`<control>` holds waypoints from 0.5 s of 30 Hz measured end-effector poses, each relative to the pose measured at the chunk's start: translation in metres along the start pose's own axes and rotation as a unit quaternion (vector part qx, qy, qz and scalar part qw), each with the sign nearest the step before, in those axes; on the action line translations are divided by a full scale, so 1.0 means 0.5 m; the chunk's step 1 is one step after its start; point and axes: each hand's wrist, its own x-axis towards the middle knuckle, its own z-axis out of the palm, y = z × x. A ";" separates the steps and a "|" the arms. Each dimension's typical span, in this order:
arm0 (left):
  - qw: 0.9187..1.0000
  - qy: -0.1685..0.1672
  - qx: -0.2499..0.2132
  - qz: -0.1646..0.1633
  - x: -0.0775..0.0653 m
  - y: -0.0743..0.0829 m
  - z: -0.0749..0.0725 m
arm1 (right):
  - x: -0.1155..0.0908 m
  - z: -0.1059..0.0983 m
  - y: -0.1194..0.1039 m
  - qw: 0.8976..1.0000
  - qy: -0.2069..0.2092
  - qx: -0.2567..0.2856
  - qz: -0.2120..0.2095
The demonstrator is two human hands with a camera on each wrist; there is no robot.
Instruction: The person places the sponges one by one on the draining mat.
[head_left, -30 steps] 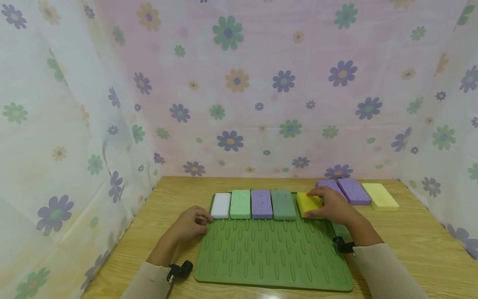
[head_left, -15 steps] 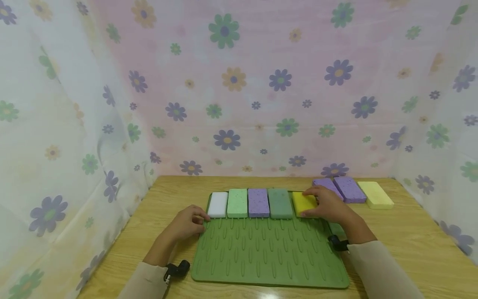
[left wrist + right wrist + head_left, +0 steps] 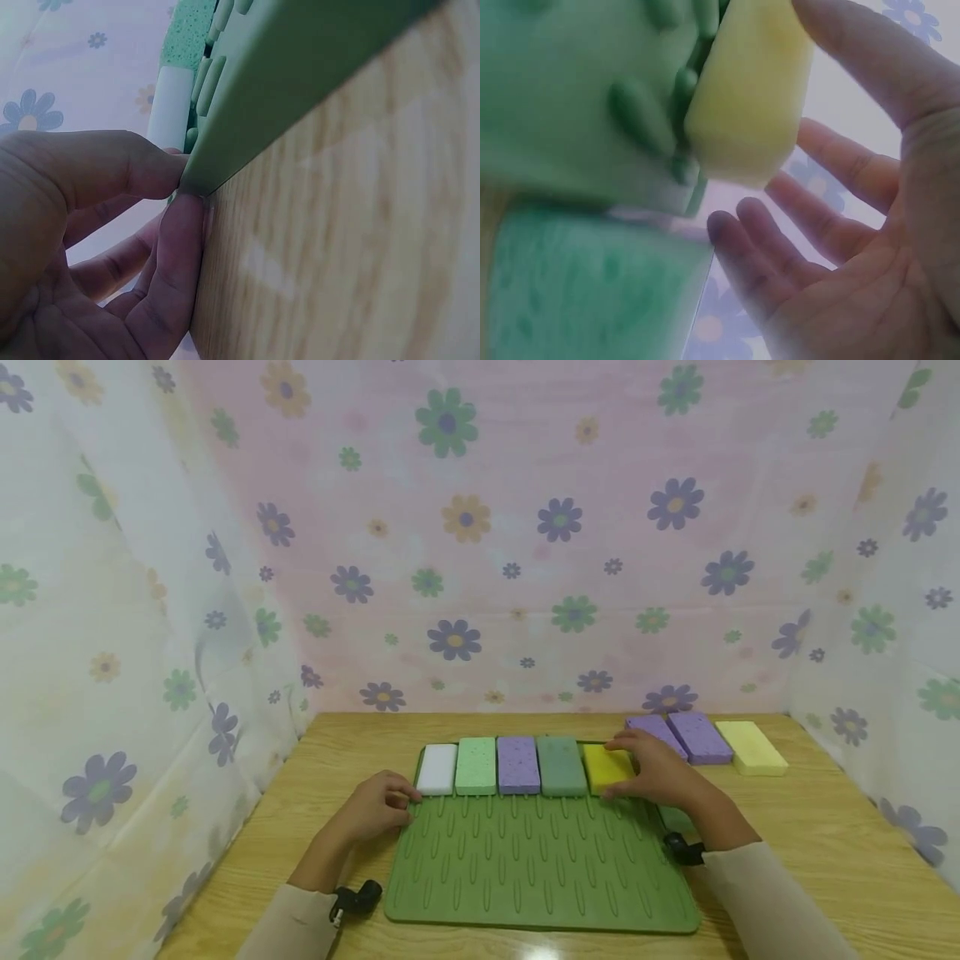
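My right hand (image 3: 663, 768) grips a yellow sponge (image 3: 603, 768) at the top right of a green ribbed mat (image 3: 540, 868), thumb on one side and fingers on the other. The sponge is partly covered by the hand. At the mat's upper left corner, my left hand (image 3: 375, 808) pinches the edge between thumb and finger (image 3: 178, 240). Along the mat's far edge, left of the yellow sponge, lie a white block (image 3: 437, 770), a light green sponge (image 3: 476, 766), a purple sponge (image 3: 518, 765) and a grey-green sponge (image 3: 561, 767), side by side.
Right of the mat on the wooden table (image 3: 810, 852) lie two purple sponges (image 3: 699, 739), one partly behind my right hand, and a pale yellow sponge (image 3: 752, 747). Another green sponge (image 3: 592, 285) lies beside the mat under my right wrist. A flowered cloth (image 3: 495, 577) surrounds the table.
The yellow sponge has shifted slightly left with my right hand, closing up to the grey-green sponge. My left hand stays at the mat's corner. The head view has turned slightly.
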 end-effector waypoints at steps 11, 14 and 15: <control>1.000 -0.001 0.002 0.005 -0.001 0.002 -0.001 | -0.039 -0.027 0.024 0.999 0.046 -0.004 -0.022; 1.000 -0.001 -0.001 0.007 -0.001 0.003 0.000 | -0.049 -0.032 0.032 0.999 0.043 -0.009 -0.016; 1.000 -0.002 -0.002 0.007 -0.001 0.003 0.000 | -0.052 -0.034 0.035 0.999 0.040 -0.009 -0.013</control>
